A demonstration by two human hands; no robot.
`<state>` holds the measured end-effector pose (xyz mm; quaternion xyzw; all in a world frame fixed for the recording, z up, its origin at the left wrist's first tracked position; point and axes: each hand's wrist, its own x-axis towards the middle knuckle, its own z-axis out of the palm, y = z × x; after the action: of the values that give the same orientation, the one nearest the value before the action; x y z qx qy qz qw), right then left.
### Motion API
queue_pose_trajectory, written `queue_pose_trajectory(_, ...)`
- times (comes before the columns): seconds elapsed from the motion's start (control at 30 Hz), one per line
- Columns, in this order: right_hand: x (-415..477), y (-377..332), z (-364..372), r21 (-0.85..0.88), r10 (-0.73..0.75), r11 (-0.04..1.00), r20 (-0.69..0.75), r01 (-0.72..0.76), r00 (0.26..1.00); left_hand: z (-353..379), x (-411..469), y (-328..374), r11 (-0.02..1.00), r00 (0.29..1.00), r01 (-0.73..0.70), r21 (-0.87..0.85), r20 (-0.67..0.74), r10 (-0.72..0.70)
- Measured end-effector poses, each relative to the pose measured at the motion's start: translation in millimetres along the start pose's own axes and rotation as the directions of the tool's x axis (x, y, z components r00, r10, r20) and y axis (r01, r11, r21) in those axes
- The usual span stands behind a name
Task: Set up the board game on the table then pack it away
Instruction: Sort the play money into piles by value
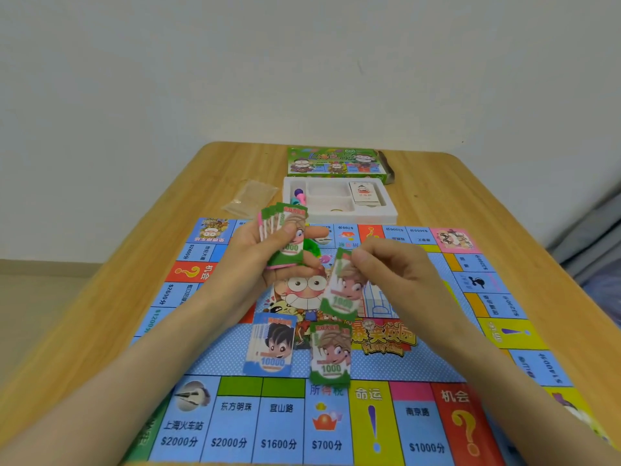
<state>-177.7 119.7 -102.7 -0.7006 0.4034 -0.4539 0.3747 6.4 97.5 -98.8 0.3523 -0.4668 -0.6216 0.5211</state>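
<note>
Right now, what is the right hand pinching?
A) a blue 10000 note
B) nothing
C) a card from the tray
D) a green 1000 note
D: the right hand pinches a single green 1000 note by its top edge, held above the green pile lying on the board.

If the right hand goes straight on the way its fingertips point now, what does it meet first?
Probably the fan of notes held in the left hand: the right hand, pinching one green note, points across toward it. Depth is unclear, so it might pass in front.
</note>
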Motion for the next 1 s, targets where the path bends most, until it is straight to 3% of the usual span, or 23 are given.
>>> queue_pose_trajectory(0.27,2,-4,-2,0.016,0.124,0.992,0.109,-0.127,0.986,0,0,1,1.0,1.0,-0.009,0.01,-0.015,0.009)
queue_pose_trajectory(0.47,1,-3,1,-0.13,0.245,0.967,0.235,-0.219,0.941,0,0,1,1.0,1.0,-0.003,0.009,-0.015,0.003)
queue_pose_trajectory(1.0,-3,8,7,-0.453,0.116,0.89,0.324,0.046,0.939,0,-1,0,1.0,1.0,0.014,0.001,0.008,-0.014)
